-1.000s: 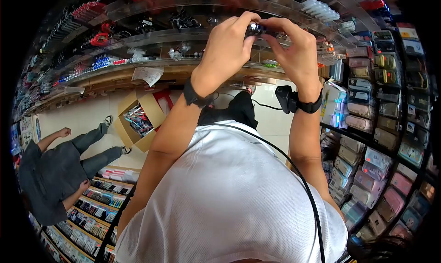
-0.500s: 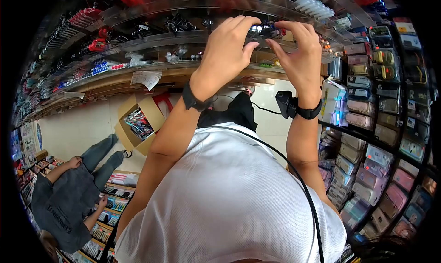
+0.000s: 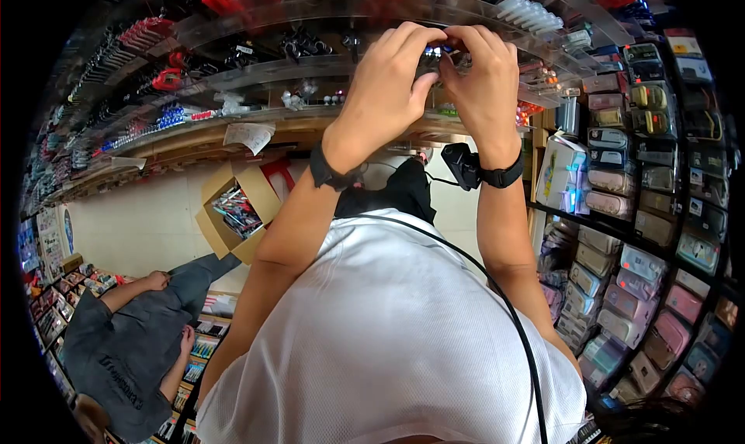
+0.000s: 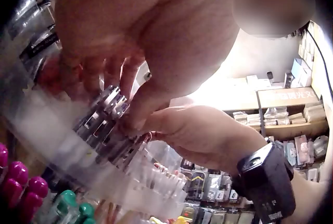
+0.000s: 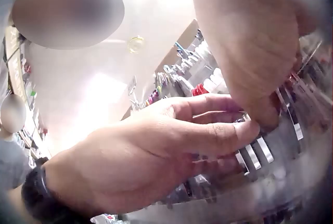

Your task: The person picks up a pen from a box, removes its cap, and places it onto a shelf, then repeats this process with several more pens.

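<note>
Both bare hands are raised at a clear shelf rack. My left hand (image 3: 384,87) curves round a cluster of pens with silver clips (image 5: 255,155), its thumb across them and its fingers behind. My right hand (image 3: 483,79) meets it from the other side, fingertips and thumb bent in at the same pens, close to the left fingertips. In the left wrist view the dark barrels and shiny clips of the pens (image 4: 106,117) stand side by side between the hands. Their lower ends are hidden by the frosted clear rack front (image 4: 57,130).
Magenta-capped pens (image 4: 21,177) and green-capped ones (image 4: 67,200) stand near the rack. Pouches in clear packs (image 3: 609,153) hang at the right. A cardboard box (image 3: 209,227) of pens is on the floor at the left, near another person (image 3: 128,359). A black cable (image 3: 497,289) crosses the white shirt.
My right hand moved slightly away to the right, then came back left against the pens. The left hand stays nearly in place. The other person has shifted and turned.
</note>
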### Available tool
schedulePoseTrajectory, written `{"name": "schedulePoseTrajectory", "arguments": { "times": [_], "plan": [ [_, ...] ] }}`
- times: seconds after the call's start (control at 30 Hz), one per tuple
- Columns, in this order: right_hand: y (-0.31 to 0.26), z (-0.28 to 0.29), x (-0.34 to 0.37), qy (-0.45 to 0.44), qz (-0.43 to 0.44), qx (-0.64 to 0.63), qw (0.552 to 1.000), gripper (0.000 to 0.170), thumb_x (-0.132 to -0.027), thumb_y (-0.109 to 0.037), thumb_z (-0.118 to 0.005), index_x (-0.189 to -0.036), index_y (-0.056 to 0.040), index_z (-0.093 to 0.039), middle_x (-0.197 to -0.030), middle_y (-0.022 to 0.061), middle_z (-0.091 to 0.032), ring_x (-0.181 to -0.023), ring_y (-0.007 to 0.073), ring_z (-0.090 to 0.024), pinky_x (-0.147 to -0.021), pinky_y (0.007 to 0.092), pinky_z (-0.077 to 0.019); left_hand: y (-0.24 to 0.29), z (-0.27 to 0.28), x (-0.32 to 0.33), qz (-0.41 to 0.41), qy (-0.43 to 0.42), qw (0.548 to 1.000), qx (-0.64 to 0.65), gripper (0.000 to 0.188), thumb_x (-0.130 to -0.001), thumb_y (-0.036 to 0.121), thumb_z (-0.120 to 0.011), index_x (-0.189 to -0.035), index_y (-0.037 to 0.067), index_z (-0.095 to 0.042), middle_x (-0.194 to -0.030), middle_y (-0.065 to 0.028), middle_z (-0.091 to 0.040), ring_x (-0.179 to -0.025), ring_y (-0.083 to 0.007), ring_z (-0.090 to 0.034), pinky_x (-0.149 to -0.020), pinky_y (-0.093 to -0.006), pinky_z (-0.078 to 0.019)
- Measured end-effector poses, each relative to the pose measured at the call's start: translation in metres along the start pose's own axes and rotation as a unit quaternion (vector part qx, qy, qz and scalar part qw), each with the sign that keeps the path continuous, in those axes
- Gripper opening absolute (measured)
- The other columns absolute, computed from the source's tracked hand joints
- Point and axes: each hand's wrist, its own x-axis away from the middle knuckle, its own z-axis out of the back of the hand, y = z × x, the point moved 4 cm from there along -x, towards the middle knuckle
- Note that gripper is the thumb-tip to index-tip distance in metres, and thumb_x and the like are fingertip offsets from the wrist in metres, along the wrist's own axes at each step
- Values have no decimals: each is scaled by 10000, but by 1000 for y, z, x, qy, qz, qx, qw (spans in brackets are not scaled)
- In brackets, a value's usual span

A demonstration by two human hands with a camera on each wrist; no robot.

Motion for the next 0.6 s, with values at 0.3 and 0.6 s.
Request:
{"name": "schedulePoseTrajectory", "arguments": {
  "times": [0.3, 0.6],
  "plan": [
    [6, 24, -9, 48, -15, -126, 991, 218, -808, 22, -737, -1010, -58, -721, -930, 89, -730, -868, 270, -704, -765, 330, -486, 0, 1, 1, 4, 9, 1000, 0, 417, -823, 28, -747, -1222, 21, -626, -1168, -174, -660, -1101, -394, -613, -966, -428, -495],
    [15, 40, -13, 38, -30, -296, 954, 240, -840, 79, -713, -1055, -24, -735, -956, 48, -746, -892, 145, -703, -766, 251, -490, -4, 0, 2, -3, 14, 1000, -13, 416, -804, 30, -753, -1203, 25, -638, -1191, -160, -667, -1108, -388, -615, -974, -423, -496]
  ]
}}
